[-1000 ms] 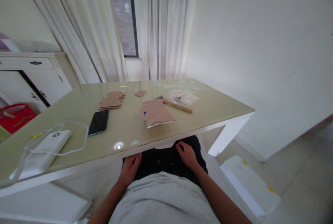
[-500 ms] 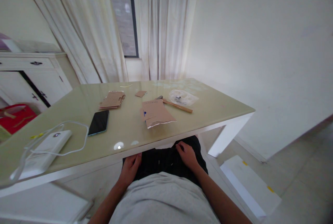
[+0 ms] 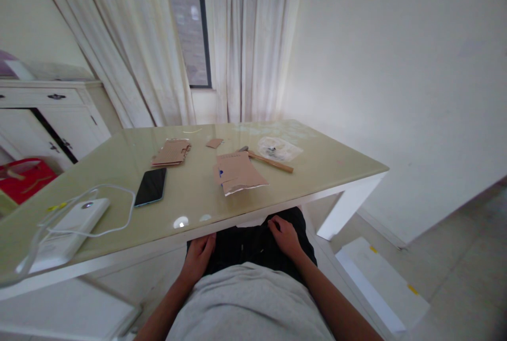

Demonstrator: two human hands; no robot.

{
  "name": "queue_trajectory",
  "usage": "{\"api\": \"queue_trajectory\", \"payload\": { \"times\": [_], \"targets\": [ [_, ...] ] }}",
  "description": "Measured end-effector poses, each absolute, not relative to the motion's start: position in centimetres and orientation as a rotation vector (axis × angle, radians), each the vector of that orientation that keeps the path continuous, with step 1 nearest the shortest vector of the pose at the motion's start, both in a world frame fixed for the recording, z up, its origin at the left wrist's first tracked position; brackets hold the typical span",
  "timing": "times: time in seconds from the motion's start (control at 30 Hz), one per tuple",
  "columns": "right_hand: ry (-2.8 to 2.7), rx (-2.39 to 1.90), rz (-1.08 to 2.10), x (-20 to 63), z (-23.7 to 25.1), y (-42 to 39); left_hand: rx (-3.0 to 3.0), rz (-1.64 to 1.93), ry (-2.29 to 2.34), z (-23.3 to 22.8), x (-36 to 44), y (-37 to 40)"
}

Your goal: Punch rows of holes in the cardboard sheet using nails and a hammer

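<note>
Resting your left hand [image 3: 198, 257] and right hand [image 3: 284, 235] on your lap, fingers relaxed and empty, you have not begun. Nearest lies the brown envelope [image 3: 237, 172] on the table [image 3: 340, 164]; reach forward over the edge.

Head camera looks forward and down (near) over the table [image 3: 348, 164].

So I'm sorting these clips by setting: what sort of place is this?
Most likely a room in a home: a glossy table by a curtained window, a white cabinet, and a phone lying on the table.
</note>
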State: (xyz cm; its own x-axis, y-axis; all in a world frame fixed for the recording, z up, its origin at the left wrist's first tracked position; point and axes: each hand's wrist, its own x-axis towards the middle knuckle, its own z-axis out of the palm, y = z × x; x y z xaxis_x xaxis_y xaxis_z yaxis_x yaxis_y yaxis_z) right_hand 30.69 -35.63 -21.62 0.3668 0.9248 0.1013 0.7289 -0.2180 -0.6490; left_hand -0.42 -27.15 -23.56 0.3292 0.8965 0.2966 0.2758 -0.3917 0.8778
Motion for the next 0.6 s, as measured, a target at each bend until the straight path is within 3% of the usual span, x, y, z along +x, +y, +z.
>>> {"api": "queue_trajectory", "payload": {
  "times": [0.6],
  "targets": [
    [-1.432,-2.024,0.406,30.56,-21.4,-35.65,1.843,1.064,1.027,-24.43,-0.37,-26.88]
  ]
}}
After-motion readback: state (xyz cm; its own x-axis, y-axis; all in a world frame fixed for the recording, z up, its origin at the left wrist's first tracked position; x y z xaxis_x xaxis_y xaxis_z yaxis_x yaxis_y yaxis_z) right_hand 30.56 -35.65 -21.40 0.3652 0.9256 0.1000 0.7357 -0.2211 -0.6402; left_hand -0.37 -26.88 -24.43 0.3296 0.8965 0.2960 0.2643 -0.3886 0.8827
